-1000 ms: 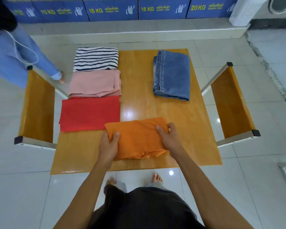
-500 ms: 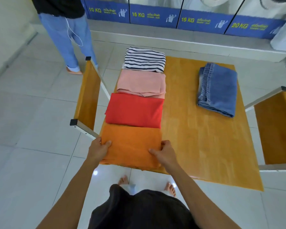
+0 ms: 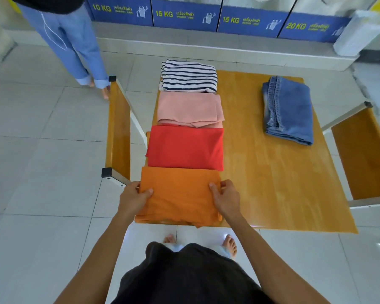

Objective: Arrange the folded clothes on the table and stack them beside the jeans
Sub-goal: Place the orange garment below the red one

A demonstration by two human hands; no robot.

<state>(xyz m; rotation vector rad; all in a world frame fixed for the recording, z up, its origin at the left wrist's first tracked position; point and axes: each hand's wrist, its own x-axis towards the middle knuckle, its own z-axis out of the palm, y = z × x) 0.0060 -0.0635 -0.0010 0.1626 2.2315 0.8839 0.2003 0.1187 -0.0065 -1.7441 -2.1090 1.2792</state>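
Observation:
A folded orange cloth [image 3: 180, 194] lies at the near left corner of the wooden table [image 3: 272, 172]. My left hand [image 3: 133, 197] grips its left edge and my right hand [image 3: 226, 197] grips its right edge. Behind it, in one column, lie a folded red cloth [image 3: 184, 148], a pink cloth [image 3: 189, 109] and a black-and-white striped cloth [image 3: 189, 76]. The folded blue jeans [image 3: 287, 109] rest apart on the far right of the table.
Wooden benches flank the table on the left [image 3: 117, 130] and right [image 3: 364, 159]. A person in blue jeans [image 3: 75, 44] stands at the far left. Blue-panelled washing machines [image 3: 184, 16] line the back wall, with a white basket [image 3: 355, 34] at the right.
Both hands have carried the orange cloth from the table's near middle to the near left corner, in line below the red cloth. The view has shifted left.

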